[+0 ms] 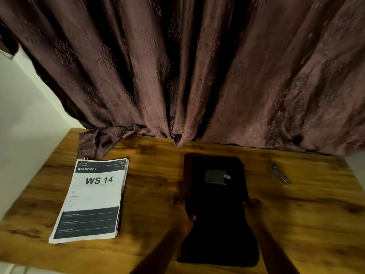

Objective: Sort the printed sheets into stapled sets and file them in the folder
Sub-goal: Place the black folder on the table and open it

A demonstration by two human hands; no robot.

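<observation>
A black folder (215, 194) lies closed in the middle of the wooden table (154, 186), with a grey label on its cover. My left hand (182, 214) grips its left edge, thumb over the cover. My right hand (256, 209) holds its right edge. A stack of printed sheets (92, 200) lies to the left; the top sheet reads "BALCONY 2" and "WS 14". A small metal stapler (280, 174) rests on the table to the right of the folder, apart from both hands.
A brown patterned curtain (187, 76) hangs along the table's far edge, and a fold of it (98, 141) spills onto the tabletop behind the sheets. A pale wall (23, 115) borders the left side. The table's front edge runs just below the folder.
</observation>
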